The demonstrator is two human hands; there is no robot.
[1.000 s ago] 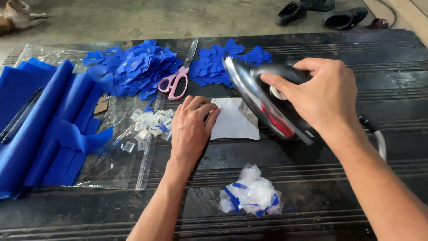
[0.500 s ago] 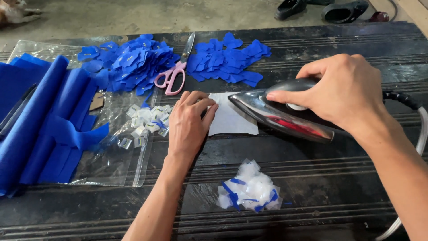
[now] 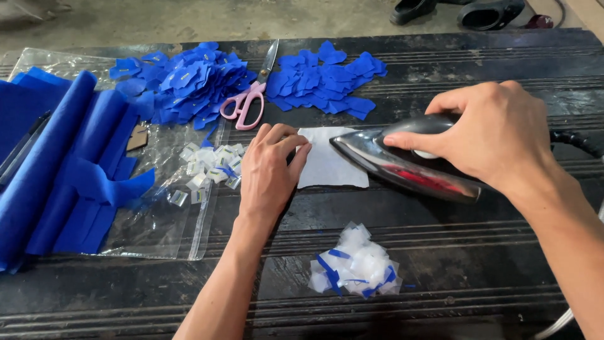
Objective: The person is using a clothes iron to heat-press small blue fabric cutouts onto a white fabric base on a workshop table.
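Chrome iron (image 3: 409, 165) in right hand (image 3: 497, 135) presses flat white sheet (image 3: 330, 167).

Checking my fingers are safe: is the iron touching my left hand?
Apart. The head view shows bare white sheet between the iron tip and the left hand.

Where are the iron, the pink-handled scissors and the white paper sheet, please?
iron (image 3: 402, 165), head view, shiny metal side.
pink-handled scissors (image 3: 246, 104), head view, pink handle loops.
white paper sheet (image 3: 328, 169), head view, bare middle.

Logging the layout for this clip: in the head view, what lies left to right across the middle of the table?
Blue fabric roll → small white tags → left hand → white sheet → iron → right hand.
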